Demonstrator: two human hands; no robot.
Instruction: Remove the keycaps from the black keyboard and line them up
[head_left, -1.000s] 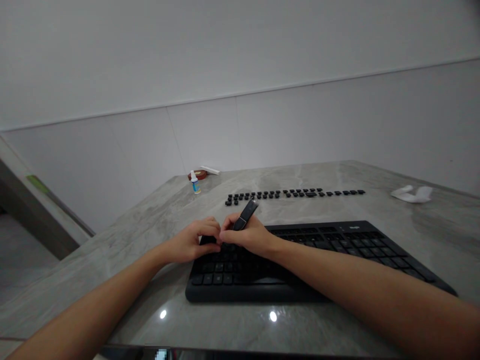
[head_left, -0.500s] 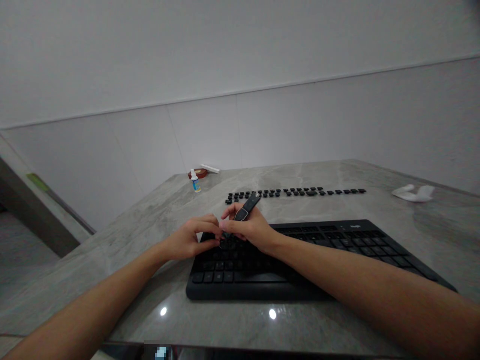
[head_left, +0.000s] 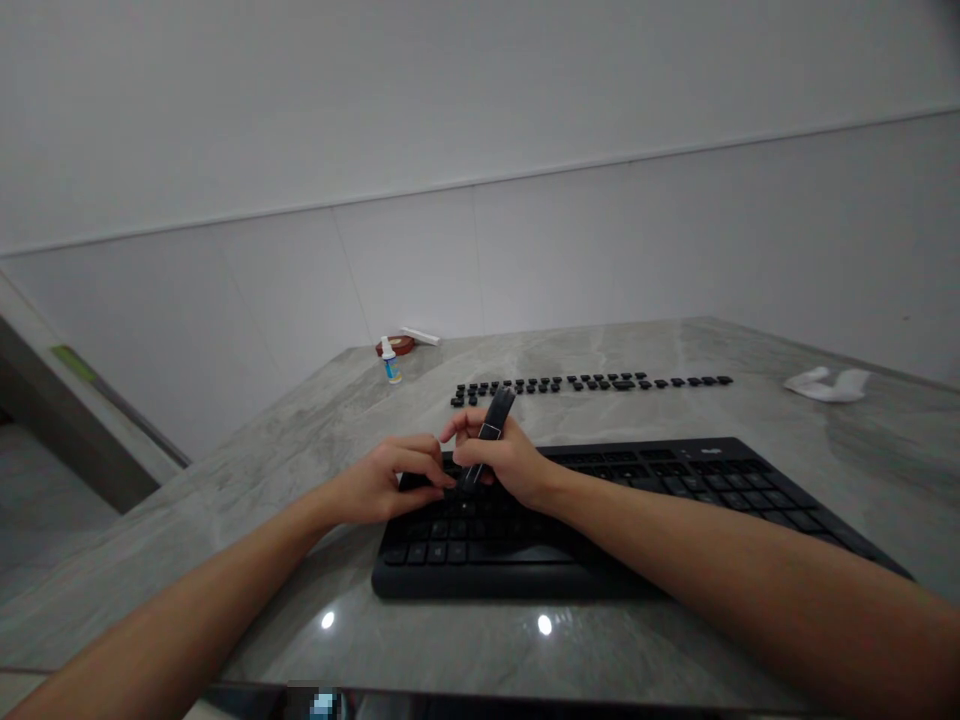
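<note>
A black keyboard [head_left: 420,583] lies on the grey marbled table, its upper left part bare of some keycaps. Over that part my right hand [head_left: 510,460] is closed around a flat black tool [head_left: 491,430] with a thin pale band, its lower end pointing down at the keys. Right beside the tool's lower end, my left hand [head_left: 397,480] rests at the keyboard's left side, thumb and forefinger pinched low over the keys. What those fingertips hold, if anything, is too small to make out. Loose black keycaps [head_left: 622,385] stand in rows behind the keyboard.
At the back left stand a small white-and-blue bottle [head_left: 390,362], a reddish-brown round object [head_left: 397,346] and a white strip [head_left: 421,337]. Crumpled white tissue [head_left: 829,385] lies at the right. A pale wall [head_left: 570,250] rises behind the table.
The black tool has swung more upright in my right hand, and its lower end now reaches down to the keys. My left fingertips have shifted slightly to the right.
</note>
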